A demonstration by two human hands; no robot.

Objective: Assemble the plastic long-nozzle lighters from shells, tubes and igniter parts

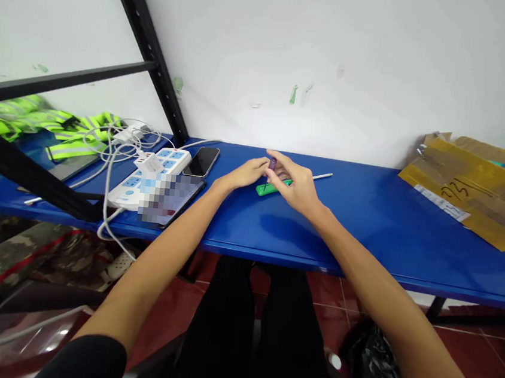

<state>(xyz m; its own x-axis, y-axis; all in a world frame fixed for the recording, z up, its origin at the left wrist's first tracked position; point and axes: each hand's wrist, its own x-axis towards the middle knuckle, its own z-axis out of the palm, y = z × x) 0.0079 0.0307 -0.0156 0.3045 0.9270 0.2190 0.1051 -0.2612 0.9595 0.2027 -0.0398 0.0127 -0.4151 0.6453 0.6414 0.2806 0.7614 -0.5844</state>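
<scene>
Upright in my right hand (pixel 297 183) is a small screwdriver with a purple handle (pixel 272 163), pinched between thumb and fingers. Its thin dark shaft points down toward a green plastic piece (pixel 262 189) lying on the blue table, partly covered by that hand. A thin metal rod (pixel 323 176) sticks out to the right from behind my right hand; whether it joins the green piece is hidden. My left hand (pixel 250 173) is beside the screwdriver, its fingers bent and close together near the handle. What they grip, if anything, I cannot make out.
Left on the blue table (pixel 358 212) are a white power strip (pixel 122 194) with cables, a dark phone (pixel 202 162) and a blurred-out device (pixel 183 203). A black shelf post (pixel 152 52) rises there, near neon vests (pixel 77 134). A taped cardboard box (pixel 473 191) stands right.
</scene>
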